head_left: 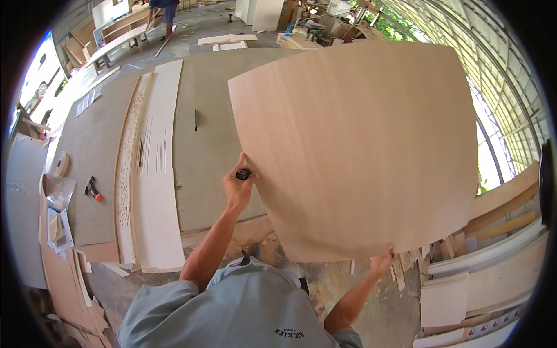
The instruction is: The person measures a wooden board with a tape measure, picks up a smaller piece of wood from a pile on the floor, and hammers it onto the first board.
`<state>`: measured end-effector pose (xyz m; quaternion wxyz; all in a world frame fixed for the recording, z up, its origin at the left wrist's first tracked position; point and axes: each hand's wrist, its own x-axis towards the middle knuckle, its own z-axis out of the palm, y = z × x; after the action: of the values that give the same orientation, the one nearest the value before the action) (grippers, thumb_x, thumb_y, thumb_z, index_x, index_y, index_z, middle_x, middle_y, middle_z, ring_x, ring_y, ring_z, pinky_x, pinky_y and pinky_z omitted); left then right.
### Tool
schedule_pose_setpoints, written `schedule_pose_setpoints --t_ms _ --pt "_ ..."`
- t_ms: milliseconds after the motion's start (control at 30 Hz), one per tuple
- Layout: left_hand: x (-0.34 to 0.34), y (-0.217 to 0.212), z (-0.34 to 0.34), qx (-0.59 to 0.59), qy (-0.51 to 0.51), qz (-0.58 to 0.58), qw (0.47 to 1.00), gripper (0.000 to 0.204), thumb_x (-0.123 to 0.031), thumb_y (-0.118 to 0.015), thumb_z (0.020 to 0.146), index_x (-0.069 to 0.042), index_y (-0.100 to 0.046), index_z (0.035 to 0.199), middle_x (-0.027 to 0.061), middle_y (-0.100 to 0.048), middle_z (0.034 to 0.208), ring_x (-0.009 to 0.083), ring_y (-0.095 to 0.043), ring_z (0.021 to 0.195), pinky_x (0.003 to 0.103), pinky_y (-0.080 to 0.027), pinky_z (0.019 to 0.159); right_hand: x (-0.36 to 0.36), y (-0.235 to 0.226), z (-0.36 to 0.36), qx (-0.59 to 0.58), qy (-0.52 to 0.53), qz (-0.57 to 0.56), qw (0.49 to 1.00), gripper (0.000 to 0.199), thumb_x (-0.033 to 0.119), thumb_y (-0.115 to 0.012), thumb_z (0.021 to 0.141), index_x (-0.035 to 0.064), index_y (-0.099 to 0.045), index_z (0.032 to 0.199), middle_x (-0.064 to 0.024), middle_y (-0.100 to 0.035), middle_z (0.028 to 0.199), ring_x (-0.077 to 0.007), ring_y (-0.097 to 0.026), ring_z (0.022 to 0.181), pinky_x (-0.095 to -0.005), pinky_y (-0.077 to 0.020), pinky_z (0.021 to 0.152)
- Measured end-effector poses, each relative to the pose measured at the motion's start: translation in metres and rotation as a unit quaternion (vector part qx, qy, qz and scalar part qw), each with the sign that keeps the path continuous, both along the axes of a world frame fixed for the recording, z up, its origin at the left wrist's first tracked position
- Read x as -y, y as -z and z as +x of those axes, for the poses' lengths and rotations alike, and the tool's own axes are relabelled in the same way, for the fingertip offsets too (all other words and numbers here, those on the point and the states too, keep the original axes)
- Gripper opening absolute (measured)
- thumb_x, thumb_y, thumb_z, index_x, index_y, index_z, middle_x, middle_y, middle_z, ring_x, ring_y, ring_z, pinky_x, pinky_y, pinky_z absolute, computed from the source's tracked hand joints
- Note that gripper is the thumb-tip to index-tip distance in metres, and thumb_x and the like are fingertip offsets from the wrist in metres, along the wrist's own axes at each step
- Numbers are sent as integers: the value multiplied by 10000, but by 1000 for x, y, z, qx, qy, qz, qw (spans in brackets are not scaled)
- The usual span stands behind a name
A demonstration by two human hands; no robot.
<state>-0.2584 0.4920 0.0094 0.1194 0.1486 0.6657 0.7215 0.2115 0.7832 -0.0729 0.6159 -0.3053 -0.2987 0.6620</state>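
Closest to the lens is a light blue-grey shirt (232, 307), with both bare forearms reaching up out of it. Left hand (238, 184) is closed on the left edge of a big thin wood panel (360, 151), and it's also got a small dark object (243, 174) pinched in the fingers right at that edge, too small to say what it is. Right hand (382, 264) is gripping the panel's bottom edge near its lower right corner, fingers curled under it.

That panel is pale tan veneer with fine straight grain running top to bottom, clean face, no marks I can see. It's held up off the bench and fills most of the middle and right of the view; its edges look bowed, but that's the lens.

Under and behind it is a wide grey workbench (214, 151). On the bench, left of the panel, lie long white strips (156, 174), one of them full of little perforations. Further left sits a red-and-black hand tool (93, 188), and near the bench's left edge a roll of tape (60, 164). A thin dark pencil-like thing (195, 119) lies on the grey top.

Offcut boards (464, 290) are stacked lower right. Room is an open shed with a mesh wall (510, 116) on the right, greenery beyond it.
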Motion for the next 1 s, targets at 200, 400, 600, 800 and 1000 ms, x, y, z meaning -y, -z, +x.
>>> schedule_pose_setpoints --t_ms 200,400,600,800,1000 --pt "-65 31 -52 -59 -7 -179 982 676 -16 -662 743 -66 -482 1393 42 -666 887 94 -553 723 238 -472 696 -65 79 -67 10 -10 -127 992 433 69 -658 871 65 -509 1278 -116 -575 1204 -292 -535 1137 -494 -454 960" --pt "-96 68 -60 -139 -109 -312 933 569 -43 -703 737 -76 -591 1295 117 -692 1107 171 -644 934 288 -504 835 -96 80 -167 -13 -71 -175 982 423 -15 -607 872 32 -498 1278 -134 -584 1206 -313 -549 1136 -482 -479 956" --pt "-66 48 8 -9 -151 -202 968 496 -1 -716 742 -75 -638 1226 117 -695 1062 159 -641 877 300 -519 793 -150 67 -238 117 -35 -252 960 394 -40 -598 856 -111 -479 1226 -185 -575 1210 -324 -563 1121 -491 -508 909" --pt "33 66 104 114 -312 -73 940 409 19 -696 763 -16 -649 1167 85 -686 920 128 -608 753 260 -498 678 -206 68 -243 347 -134 -240 897 480 180 -680 842 -26 -506 1238 -177 -607 1136 -353 -637 952 -469 -560 766" --pt "100 71 208 181 -529 -81 825 258 -83 -685 808 32 -661 1038 65 -679 857 111 -599 715 238 -476 653 -183 56 -221 397 -97 -299 862 706 590 -489 886 -63 -569 1142 -215 -638 1067 -294 -654 857 -369 -556 717"
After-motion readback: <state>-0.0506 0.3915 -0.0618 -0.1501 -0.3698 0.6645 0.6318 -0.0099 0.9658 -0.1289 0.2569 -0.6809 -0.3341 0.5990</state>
